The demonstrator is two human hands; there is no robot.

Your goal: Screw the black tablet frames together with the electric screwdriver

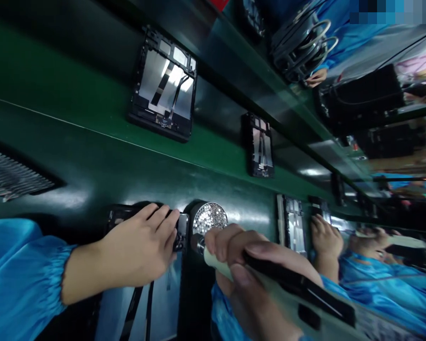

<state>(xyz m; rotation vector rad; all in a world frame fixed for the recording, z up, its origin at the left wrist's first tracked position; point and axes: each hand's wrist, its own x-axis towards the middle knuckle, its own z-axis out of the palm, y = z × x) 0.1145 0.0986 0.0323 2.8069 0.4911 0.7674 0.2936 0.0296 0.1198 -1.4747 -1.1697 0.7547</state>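
Observation:
My left hand [142, 246] lies over the upper end of an open-backed tablet or phone [163, 303], its fingers bent over the far edge. A silvery battery area and dark ribbon cables show below that hand; the thumb is mostly hidden. In my right hand [241, 255] is an electric screwdriver [305, 293], pale with a black lever, the fingers wrapped round its front end. Its metal nose [199, 242] is at the near edge of a round tin of small shiny screws [210, 219]. The bit's tip cannot be made out.
Similar open-backed devices stand on a green raised strip, one at the upper left [166, 90] and one farther right [261, 144]. A metal finned tray [14, 175] lies left. A co-worker's hand [326, 241] touches another device at right; another person's hand [316, 77] is across the line.

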